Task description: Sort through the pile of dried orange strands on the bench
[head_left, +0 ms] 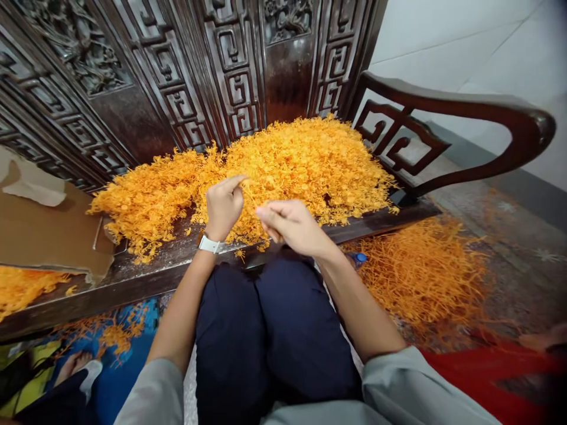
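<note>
My left hand (225, 203), with a white-banded watch (208, 243) at the wrist, is closed with its index finger bent forward over the heap. A thin orange plastic piece (251, 193) spans the gap between my hands, blurred against the same colour behind. My right hand (287, 222) pinches towards its near end, thumb and fingers pressed together. Under and beyond both hands lies a wide heap of small orange plastic pieces (305, 156), spread over a dark wooden bench (168, 268).
A carved wooden backrest (287, 77) and curved armrest (469, 97) bound the bench. At left stands an open cardboard box (48, 218). Orange strands (425, 271) pile on the floor at right, near a blue-capped bottle (361, 258). Another person's foot (73, 366) shows lower left.
</note>
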The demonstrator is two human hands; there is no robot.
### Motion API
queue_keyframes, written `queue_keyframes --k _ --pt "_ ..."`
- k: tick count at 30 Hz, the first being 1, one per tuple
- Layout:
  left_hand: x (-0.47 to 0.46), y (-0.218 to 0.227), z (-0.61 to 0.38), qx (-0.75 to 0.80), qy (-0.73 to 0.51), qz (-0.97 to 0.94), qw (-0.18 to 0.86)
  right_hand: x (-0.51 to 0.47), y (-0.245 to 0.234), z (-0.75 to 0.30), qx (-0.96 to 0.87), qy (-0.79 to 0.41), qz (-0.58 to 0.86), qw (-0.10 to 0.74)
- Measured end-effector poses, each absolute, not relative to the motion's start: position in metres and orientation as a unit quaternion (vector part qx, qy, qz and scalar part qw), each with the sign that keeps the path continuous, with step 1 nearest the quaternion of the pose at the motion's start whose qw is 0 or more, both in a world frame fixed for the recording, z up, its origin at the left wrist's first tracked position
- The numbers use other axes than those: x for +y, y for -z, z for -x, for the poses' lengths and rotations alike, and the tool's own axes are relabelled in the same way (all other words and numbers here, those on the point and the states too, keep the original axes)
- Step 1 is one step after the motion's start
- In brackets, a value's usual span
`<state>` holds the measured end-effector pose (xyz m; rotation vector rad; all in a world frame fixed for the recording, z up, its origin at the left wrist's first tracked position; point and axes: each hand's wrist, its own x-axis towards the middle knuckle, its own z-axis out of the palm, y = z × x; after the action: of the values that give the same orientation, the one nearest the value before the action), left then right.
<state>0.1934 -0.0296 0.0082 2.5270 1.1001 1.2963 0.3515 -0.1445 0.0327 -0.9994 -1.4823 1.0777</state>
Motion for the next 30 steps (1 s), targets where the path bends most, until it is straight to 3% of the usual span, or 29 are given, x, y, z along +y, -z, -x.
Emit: queue_keyframes --k 4,9,10,13,16,19,24,30 --pt "-0.020 -0.003 -0.190 0.336 -0.436 -0.824 0.135 -0.184 -0.050 -0.362 -0.735 -0.403 0.376 0.396" --pt "0.000 0.010 -0.183 0.424 -0.453 -0.756 0.209 -0.231 -0.045 -0.376 -0.790 -0.513 -0.121 0.313" --pt "0.002 0.012 -0.182 0.417 -0.453 -0.750 0.241 -0.232 -0.041 -0.383 -0.786 -0.515 -0.168 0.299" --pt "0.001 0.012 -0.184 0.359 -0.453 -0.748 0.325 -0.202 -0.031 -0.408 -0.791 -0.511 -0.054 0.331" --pt "-0.009 0.004 -0.187 0.346 -0.458 -0.753 0.323 -0.146 -0.019 -0.421 -0.557 -0.445 0.311 0.628" --pt "-0.019 -0.006 -0.188 0.338 -0.444 -0.777 0.292 -0.111 -0.006 -0.411 -0.386 -0.378 0.443 0.716" --pt "-0.030 -0.013 -0.190 0.311 -0.410 -0.821 0.247 -0.116 0.000 -0.387 -0.374 -0.346 0.489 0.708" --pt "-0.032 -0.011 -0.197 0.272 -0.368 -0.866 0.205 -0.120 0.006 -0.373 -0.584 -0.366 0.458 0.562"
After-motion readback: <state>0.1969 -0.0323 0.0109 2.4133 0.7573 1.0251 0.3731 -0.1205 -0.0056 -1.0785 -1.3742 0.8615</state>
